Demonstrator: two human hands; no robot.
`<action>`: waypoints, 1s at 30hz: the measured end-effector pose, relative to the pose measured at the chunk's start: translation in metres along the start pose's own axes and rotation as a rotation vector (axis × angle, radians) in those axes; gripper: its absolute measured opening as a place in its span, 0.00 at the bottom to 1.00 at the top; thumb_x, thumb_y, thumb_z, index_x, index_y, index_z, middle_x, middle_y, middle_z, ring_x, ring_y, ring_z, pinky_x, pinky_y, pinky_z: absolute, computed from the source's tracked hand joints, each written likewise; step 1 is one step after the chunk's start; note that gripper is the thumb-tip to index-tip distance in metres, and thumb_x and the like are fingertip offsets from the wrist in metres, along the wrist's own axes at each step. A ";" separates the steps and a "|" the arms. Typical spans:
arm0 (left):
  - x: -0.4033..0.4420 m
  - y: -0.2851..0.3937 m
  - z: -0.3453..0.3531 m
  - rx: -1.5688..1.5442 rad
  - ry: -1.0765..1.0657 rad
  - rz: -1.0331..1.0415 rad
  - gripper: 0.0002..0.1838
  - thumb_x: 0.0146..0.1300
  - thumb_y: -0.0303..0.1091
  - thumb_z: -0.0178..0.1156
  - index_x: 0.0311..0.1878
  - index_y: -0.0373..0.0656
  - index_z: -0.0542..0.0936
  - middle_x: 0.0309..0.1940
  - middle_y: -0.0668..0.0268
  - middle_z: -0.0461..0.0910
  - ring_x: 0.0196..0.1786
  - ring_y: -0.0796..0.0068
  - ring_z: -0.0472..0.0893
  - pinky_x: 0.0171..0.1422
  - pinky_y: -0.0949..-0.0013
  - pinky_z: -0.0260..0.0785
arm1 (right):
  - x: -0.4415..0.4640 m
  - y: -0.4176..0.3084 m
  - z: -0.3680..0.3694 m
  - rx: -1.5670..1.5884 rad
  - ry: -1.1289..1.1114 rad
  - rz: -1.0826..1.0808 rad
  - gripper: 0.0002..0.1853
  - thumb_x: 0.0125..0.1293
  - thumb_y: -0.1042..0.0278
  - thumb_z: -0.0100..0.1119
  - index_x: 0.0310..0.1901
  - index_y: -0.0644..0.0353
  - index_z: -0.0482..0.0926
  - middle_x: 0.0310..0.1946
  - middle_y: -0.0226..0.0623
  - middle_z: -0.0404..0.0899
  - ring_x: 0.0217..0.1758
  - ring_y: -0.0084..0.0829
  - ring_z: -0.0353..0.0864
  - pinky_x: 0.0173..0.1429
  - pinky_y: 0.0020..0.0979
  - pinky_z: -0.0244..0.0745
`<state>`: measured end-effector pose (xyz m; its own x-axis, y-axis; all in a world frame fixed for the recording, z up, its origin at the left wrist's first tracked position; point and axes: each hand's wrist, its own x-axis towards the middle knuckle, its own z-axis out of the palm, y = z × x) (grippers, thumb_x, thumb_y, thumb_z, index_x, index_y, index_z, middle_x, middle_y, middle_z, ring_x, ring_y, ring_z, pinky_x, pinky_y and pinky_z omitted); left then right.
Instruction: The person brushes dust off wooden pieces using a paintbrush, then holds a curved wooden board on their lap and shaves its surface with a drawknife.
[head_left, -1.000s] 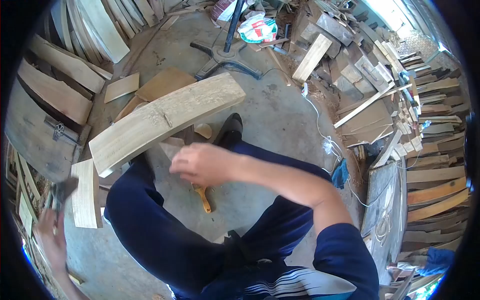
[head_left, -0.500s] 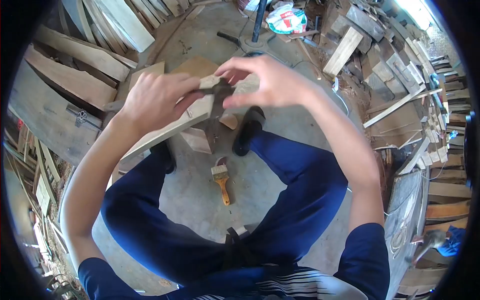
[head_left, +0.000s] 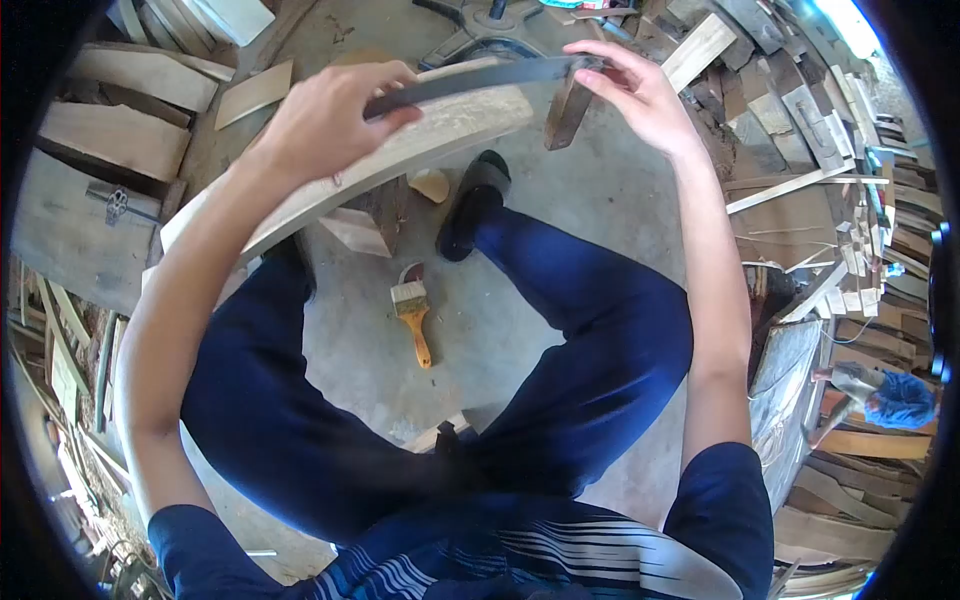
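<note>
"Left hand (head_left: 340,112) and right hand (head_left: 635,100): together or apart?"

"Apart, both near the top of the frame, the left one left of centre, the right one right of it. They are clamped on the same square (head_left: 480,80)."

"How does each grip it?"

"Left thumb and fingers close around the free end of its blade; right thumb and fingers pinch the corner where blade meets wooden stock (head_left: 568,112). So the square lies between the hands, the blade bridging them, and the stock slants down from the right fingertips."

"Is it touching the plank (head_left: 450,128)?"

"I cannot tell. In view, the blade passes over the plank's upper part, and the stock hangs just beyond its right end. The plank slopes from the left side up to the top centre, with the left forearm (head_left: 190,290) crossing over it."

"What shows lower down?"

"A wood block (head_left: 358,232) by the plank's lower edge, and a rounded offcut (head_left: 430,185) near a sandal (head_left: 462,225). A brush (head_left: 411,325) lies on the floor (head_left: 500,290) left of centre, handle toward the bottom."

"And farther out?"

"A stand base (head_left: 485,40) at top centre, boards (head_left: 115,140) at upper left, another person (head_left: 895,398) at the right edge."
</note>
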<state>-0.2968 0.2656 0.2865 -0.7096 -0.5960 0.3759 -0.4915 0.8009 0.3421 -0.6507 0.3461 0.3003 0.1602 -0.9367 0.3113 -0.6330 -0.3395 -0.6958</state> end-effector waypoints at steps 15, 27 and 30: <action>-0.003 -0.039 0.037 -0.041 -0.019 -0.174 0.16 0.66 0.52 0.65 0.43 0.50 0.87 0.37 0.63 0.87 0.38 0.61 0.86 0.47 0.58 0.78 | -0.007 0.061 0.023 -0.207 -0.085 0.061 0.18 0.75 0.64 0.63 0.63 0.51 0.78 0.50 0.29 0.85 0.48 0.20 0.85 0.53 0.28 0.79; -0.011 -0.014 0.038 0.018 -0.227 -0.135 0.19 0.63 0.50 0.67 0.48 0.46 0.87 0.40 0.61 0.88 0.40 0.62 0.85 0.48 0.60 0.77 | -0.014 0.098 0.048 0.126 -0.098 0.119 0.16 0.75 0.69 0.61 0.62 0.56 0.77 0.59 0.33 0.79 0.54 0.28 0.85 0.57 0.31 0.81; -0.012 -0.017 0.040 0.036 -0.209 -0.145 0.17 0.63 0.50 0.67 0.46 0.47 0.88 0.40 0.61 0.88 0.41 0.61 0.86 0.48 0.58 0.77 | -0.011 0.092 0.049 0.175 -0.102 0.145 0.17 0.75 0.68 0.62 0.62 0.55 0.77 0.60 0.35 0.80 0.58 0.30 0.83 0.61 0.33 0.81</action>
<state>-0.3004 0.2618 0.2420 -0.7177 -0.6827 0.1373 -0.6108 0.7119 0.3467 -0.6737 0.3213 0.2008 0.1582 -0.9776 0.1390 -0.5158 -0.2019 -0.8326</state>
